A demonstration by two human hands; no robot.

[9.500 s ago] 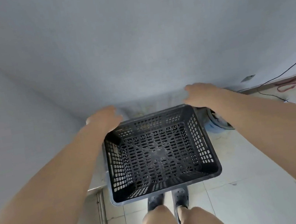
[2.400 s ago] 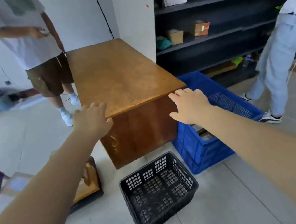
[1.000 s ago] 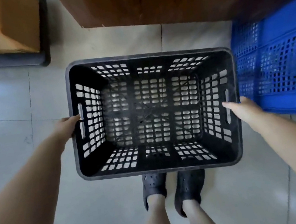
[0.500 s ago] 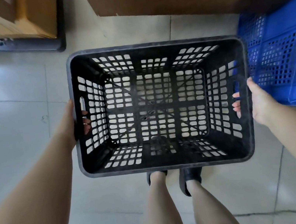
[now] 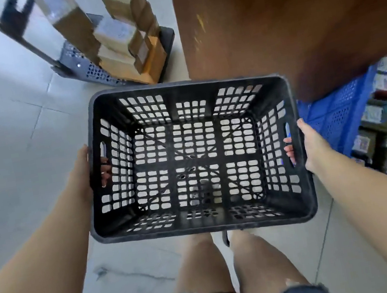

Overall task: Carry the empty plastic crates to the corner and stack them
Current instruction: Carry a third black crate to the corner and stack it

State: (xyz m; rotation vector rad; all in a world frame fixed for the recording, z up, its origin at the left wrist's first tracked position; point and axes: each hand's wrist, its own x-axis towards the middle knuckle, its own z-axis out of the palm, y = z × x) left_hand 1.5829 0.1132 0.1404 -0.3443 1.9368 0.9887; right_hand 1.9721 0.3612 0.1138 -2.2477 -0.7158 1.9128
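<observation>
Carrying is the step in hand: a black crate [image 5: 195, 156], empty, hangs clear of the floor [image 5: 6, 155] in front of the person's legs. The left hand [image 5: 82, 174] and the right hand [image 5: 310, 144] each grip a side handle slot, fingers curled through. A wooden desk [image 5: 283, 30] and a blue crate [image 5: 335, 118] stand close ahead. Next, I judge, comes turning away toward the corner, keeping the crate level.

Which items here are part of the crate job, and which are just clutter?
Job:
- black crate, empty, held up off the floor
- left hand, fingers through its side handle slot
- right hand, same on the other side

Lying about:
- wooden desk
- blue crate with boxes inside
- cart stacked with cardboard boxes
</observation>
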